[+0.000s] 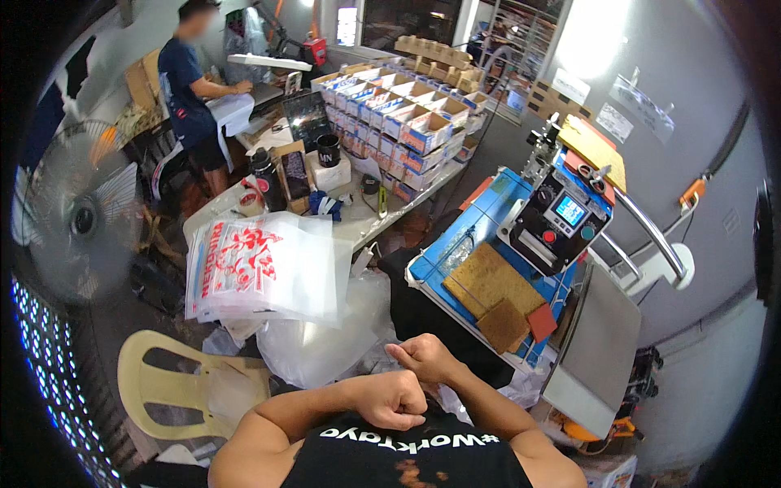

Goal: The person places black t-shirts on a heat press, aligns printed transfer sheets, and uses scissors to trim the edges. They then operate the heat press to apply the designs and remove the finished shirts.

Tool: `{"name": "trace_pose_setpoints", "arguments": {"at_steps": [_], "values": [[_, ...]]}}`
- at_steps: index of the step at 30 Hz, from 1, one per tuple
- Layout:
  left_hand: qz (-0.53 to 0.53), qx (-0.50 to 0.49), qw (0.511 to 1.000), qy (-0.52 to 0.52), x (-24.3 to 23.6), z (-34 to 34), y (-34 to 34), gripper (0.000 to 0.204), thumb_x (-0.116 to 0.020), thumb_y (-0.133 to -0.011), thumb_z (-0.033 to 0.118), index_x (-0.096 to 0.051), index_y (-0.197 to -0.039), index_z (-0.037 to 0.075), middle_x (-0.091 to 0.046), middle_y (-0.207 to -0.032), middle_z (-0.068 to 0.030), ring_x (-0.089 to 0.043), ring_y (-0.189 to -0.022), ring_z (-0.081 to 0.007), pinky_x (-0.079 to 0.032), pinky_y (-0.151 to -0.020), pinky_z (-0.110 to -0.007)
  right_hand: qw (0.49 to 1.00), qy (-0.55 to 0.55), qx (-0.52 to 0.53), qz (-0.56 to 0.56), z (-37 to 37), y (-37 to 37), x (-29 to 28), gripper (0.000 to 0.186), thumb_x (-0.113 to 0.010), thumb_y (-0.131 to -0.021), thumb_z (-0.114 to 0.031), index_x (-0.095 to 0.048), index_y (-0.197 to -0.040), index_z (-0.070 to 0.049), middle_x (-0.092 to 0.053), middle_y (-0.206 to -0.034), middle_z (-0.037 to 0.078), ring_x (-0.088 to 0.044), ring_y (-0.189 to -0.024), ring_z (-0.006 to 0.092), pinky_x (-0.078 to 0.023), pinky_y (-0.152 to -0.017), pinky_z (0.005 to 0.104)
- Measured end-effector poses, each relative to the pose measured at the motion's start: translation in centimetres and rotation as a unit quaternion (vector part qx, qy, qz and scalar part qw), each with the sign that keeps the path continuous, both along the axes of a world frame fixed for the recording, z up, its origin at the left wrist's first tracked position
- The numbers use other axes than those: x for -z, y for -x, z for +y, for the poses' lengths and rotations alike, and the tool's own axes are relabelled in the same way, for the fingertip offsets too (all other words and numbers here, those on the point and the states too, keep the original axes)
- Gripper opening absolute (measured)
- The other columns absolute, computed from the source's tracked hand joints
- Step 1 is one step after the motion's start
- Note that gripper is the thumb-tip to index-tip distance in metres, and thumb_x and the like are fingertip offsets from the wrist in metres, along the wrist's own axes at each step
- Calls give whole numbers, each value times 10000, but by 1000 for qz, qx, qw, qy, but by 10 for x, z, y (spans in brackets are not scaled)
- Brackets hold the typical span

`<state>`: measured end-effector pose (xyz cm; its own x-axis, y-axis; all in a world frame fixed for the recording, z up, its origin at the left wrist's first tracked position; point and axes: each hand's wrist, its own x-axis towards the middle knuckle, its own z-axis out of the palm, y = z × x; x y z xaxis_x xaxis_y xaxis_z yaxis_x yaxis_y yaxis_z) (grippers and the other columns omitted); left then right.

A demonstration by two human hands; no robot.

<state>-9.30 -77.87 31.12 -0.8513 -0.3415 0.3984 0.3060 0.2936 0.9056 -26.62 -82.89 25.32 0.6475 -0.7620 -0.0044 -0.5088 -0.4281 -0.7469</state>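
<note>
My left hand [394, 400] is curled into a fist in front of my chest, and no object shows in it. Just beyond and to the right, my right hand [425, 359] is also closed, its thumb pointing left; nothing shows in it either. The two hands are close together above my black printed shirt [390, 459]. Nearest to them lies a large translucent plastic bag [325, 342]. Past that bag, at the table's near end, rests a stack of white plastic sheets or bags [305, 264] with red print.
A heat press [557, 215] with a lit display stands at right over a blue platen [431, 264] bearing brown pads [496, 285]. At left are a cream plastic chair [134, 382] and a fan [83, 218]. Stacked cartons [427, 134] fill the far table; a person [187, 89] works beyond.
</note>
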Motion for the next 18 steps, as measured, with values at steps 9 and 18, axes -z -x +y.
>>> {"name": "trace_pose_setpoints", "arguments": {"at_steps": [9, 18], "values": [[45, 18, 997, 66, -28, -88, 22, 422, -651, -888, 108, -398, -561, 25, -352, -510, -101, -370, -437, -221, -285, -468, -383, 994, -39, 31, -96, 42, 2, -16, 250, -660, -924, -323, -693, -912, -75, -715, -810, 161, -679, -713, 385, -541, -663, 458], [-191, -39, 980, -48, 51, -71, 93, 241, -669, -935, 212, -619, -823, 5, -558, -733, -85, -561, -727, -183, -450, -638, -350, 976, 185, 48, -107, 22, 63, -113, 371, -713, -914, -331, -619, -691, -51, -620, -691, 139, -625, -641, 340, -521, -629, 447]]}}
